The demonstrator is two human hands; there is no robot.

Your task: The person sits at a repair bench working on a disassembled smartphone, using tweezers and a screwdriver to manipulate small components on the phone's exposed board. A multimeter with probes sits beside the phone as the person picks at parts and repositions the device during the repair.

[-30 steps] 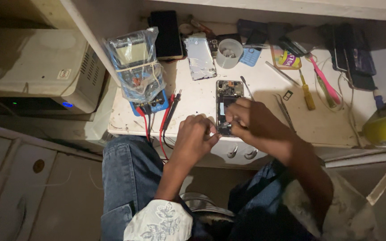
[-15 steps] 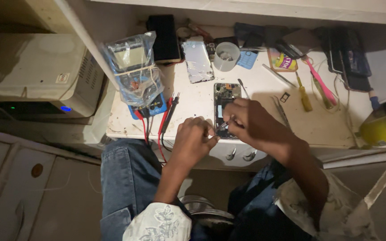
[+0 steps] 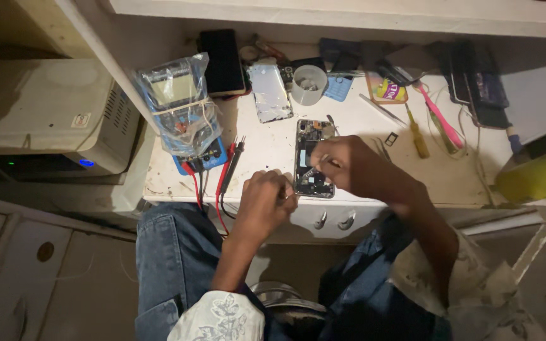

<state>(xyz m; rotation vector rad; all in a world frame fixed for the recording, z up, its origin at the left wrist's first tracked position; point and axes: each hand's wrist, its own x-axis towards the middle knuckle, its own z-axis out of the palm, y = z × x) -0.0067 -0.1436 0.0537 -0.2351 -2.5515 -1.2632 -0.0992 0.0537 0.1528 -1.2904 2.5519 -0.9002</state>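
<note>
open phone [image 3: 313, 158] lies near the desk [image 3: 266, 151] front edge | right hand [image 3: 349, 167] fingers pinch a thin tool on it | left hand [image 3: 265, 201] fingers curled at the edge, hold unclear | bare desk left of phone | hands same as before

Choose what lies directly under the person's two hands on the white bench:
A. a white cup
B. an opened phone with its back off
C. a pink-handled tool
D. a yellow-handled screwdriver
B: the right hand and left hand meet over the opened phone, whose inner parts show.
</note>
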